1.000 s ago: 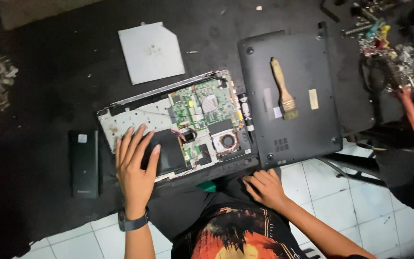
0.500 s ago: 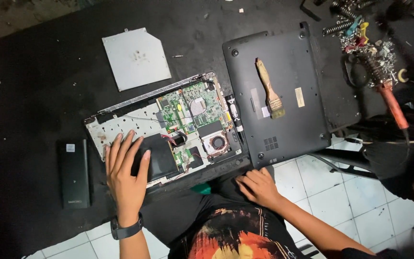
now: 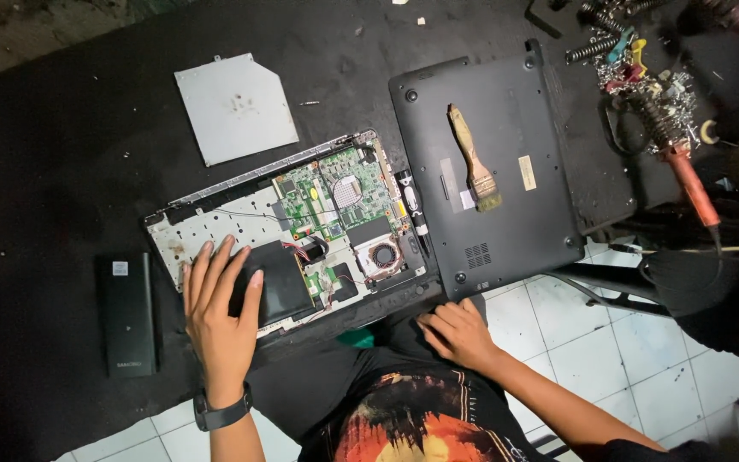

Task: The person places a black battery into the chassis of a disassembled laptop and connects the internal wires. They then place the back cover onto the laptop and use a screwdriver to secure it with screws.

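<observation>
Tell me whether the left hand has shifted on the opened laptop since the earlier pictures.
No. The left hand lies flat with its fingers on the black battery and pale frame of the opened laptop, the same spot as before; only the camera view drifted.

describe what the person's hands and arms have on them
Both hands are bare, no gloves or rings visible. The left hand has a black wristwatch strapped at the wrist. The right hand has nothing on its wrist, and both forearms are uncovered.
</observation>
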